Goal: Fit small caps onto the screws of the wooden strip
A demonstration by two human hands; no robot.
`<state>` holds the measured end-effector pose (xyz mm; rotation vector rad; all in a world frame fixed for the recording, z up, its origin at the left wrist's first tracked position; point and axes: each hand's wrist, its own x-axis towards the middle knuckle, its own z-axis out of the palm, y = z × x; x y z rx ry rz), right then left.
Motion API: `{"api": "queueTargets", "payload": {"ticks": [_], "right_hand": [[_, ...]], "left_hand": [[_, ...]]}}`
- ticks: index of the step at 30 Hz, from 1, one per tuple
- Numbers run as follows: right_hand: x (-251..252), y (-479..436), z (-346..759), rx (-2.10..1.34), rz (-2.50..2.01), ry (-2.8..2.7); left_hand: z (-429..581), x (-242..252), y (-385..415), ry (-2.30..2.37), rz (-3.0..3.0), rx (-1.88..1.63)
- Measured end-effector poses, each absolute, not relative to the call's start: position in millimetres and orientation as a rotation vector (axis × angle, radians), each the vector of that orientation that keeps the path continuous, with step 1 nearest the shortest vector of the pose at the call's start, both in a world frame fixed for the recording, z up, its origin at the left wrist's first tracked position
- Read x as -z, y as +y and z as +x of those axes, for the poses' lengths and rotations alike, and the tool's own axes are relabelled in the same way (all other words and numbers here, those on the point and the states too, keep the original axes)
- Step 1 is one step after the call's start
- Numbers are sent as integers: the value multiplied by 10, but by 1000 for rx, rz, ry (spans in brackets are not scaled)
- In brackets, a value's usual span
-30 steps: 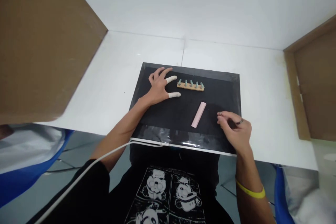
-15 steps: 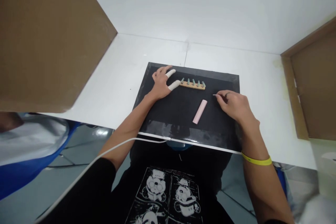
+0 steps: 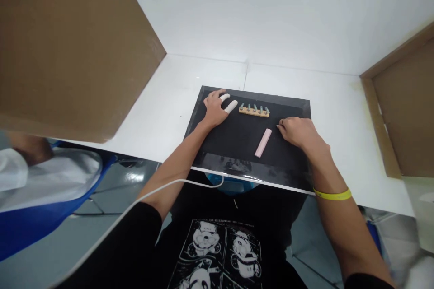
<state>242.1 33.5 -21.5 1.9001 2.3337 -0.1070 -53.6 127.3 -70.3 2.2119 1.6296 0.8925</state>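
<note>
My left hand (image 3: 215,110) rests on the black mat (image 3: 233,137) with fingers spread. White covers sit on its thumb and a finger, and the thumb tip is just left of a small wooden strip (image 3: 254,112), apart from it. Several greenish upright pieces with metal at their bases line the strip. My right hand (image 3: 295,130) is at the mat's right side, fingertips pinched; a thin object there is mostly hidden, so its kind is unclear. Between and below the hands lies a pale pink bar (image 3: 263,143), slanted, touched by neither hand.
A cardboard panel (image 3: 81,54) stands on the left and a cardboard frame (image 3: 383,135) on the right. White table (image 3: 145,113) surrounds the mat. A white cable (image 3: 176,182) crosses in front of my left forearm. Another person's arm (image 3: 32,146) shows at far left.
My left thumb has come away from the strip's left end. My right hand has turned so its fingers curl more, hiding most of the thin silvery object that stuck out. The view shifted slightly.
</note>
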Motion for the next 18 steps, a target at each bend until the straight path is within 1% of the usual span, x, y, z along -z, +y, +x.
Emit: {"api": "queueTargets", "payload": {"ticks": [3,8,10,14,18], "right_hand": [[315,313,2454,102,2022,2432],[573,390,2466,40,2440,2547],[661,432,2462,28,2571,2577],[736,437,2480,33,2742,2621],[736,388,2508,88,2844,2620]], "left_hand": [[-527,671,1229,1564,2272,-864],[-497,577,1123,1471,2453,-943],[-440,501,1107,1406,2547,-924],[-219,300,1177,1161,2738,-677],[31,194,1314,945,2788,-423]]}}
